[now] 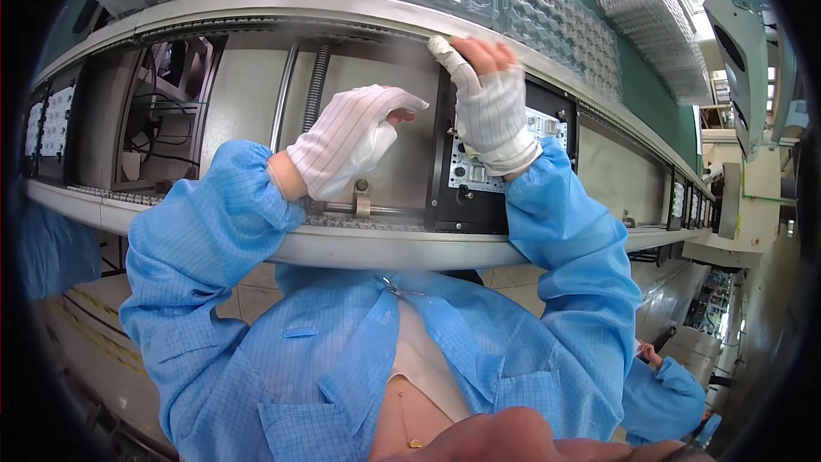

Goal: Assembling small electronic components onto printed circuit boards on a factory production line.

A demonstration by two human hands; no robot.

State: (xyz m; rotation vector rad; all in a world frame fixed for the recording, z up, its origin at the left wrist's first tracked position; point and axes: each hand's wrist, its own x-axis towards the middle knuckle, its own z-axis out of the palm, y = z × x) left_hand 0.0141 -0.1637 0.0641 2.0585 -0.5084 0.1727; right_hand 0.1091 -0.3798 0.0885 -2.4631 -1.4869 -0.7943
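My left hand, in a white striped fingerless glove, hovers over the conveyor gap with its fingers curled in and nothing visible in them. My right hand, gloved the same way with a wrapped forefinger, reaches up to the far conveyor rail. Its bent fingertips touch the top edge of a black carrier, which holds a circuit board partly hidden by my wrist. Both blue sleeves rest on the near rail.
Clear plastic trays with several small parts lie behind the far rail. More boards ride the conveyor at the far left. A threaded rod crosses the gap. Another person's blue sleeve shows at the lower right. A monitor hangs at the right.
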